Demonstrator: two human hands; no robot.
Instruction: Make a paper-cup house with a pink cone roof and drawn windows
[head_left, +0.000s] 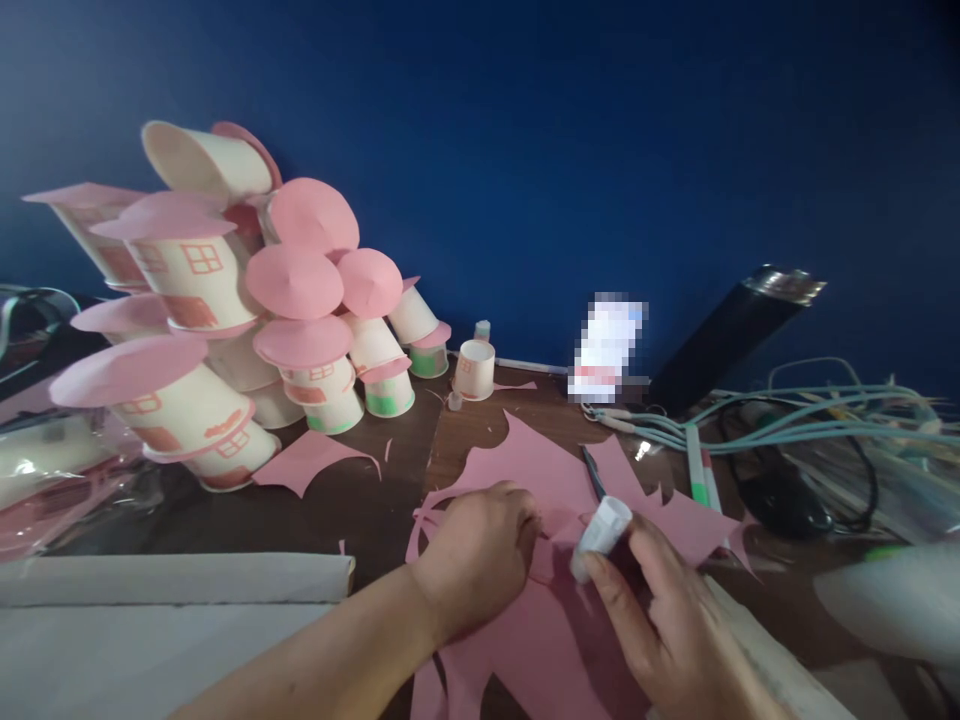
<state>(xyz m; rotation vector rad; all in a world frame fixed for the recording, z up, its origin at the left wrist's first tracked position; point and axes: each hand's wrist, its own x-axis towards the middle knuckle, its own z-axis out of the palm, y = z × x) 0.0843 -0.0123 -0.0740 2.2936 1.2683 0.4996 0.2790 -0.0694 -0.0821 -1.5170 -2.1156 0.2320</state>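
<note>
My right hand point(660, 600) grips a white glue stick point(602, 535), tilted over the pink paper. My left hand point(480, 550) is closed just to its left, the fingertips curled down at a piece of pink paper point(555, 555); the fingers partly hide the piece. Beneath both hands lie cut pink paper sheets point(525, 460) with scalloped edges. A dark, slim handle point(593, 471), perhaps of scissors, rests on the paper behind the glue stick.
At the left stand stacked paper cups point(187, 400) with pink paper roofs. One small cup point(475, 370) stands alone at the back. Toward the right are a lit phone point(607, 345), a black bottle point(727, 340), pale cables point(795, 430) and a computer mouse point(780, 500). White folded board point(172, 580) lies front left.
</note>
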